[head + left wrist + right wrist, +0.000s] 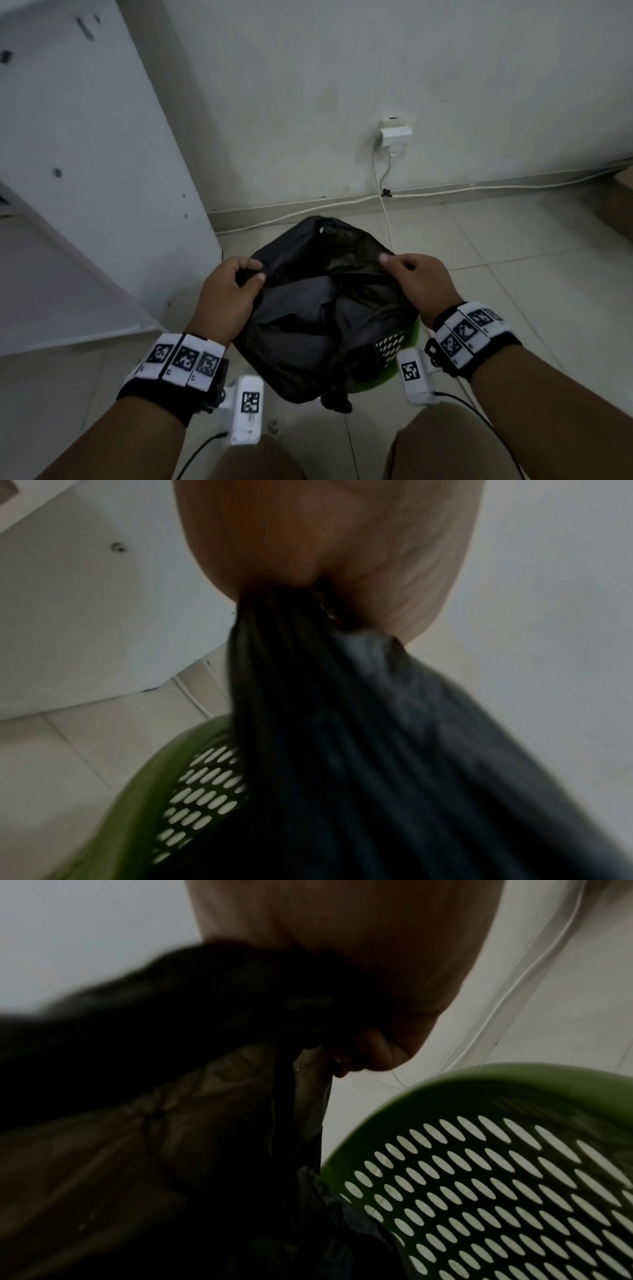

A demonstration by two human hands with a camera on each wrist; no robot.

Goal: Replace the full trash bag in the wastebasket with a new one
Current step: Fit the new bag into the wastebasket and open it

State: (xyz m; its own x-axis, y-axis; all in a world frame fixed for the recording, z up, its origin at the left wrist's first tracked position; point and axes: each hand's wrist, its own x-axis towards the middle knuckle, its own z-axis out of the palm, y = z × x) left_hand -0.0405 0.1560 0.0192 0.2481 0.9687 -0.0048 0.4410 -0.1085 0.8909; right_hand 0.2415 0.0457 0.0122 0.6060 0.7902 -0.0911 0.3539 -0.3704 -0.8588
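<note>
A black trash bag (pixel 315 308) hangs spread open over a green perforated wastebasket (pixel 399 346) on the tiled floor. My left hand (pixel 236 284) grips the bag's left edge in a fist, with bunched plastic (pixel 308 669) trailing down from my left hand (pixel 325 561). The right hand (pixel 407 274) pinches the bag's right edge, and the right wrist view shows the bag's film (pixel 205 1096) stretched beside the basket's green rim (pixel 479 1077) under that right hand (pixel 359 974). Most of the basket is hidden by the bag. More dark plastic (pixel 308 301) lies inside the bag's mouth.
A white cabinet panel (pixel 102 171) stands close on the left. A wall socket with a plug (pixel 394 133) sits on the back wall, and white cables (pixel 387 219) run along the skirting and down past the basket. My knees (pixel 445 445) are at the bottom edge.
</note>
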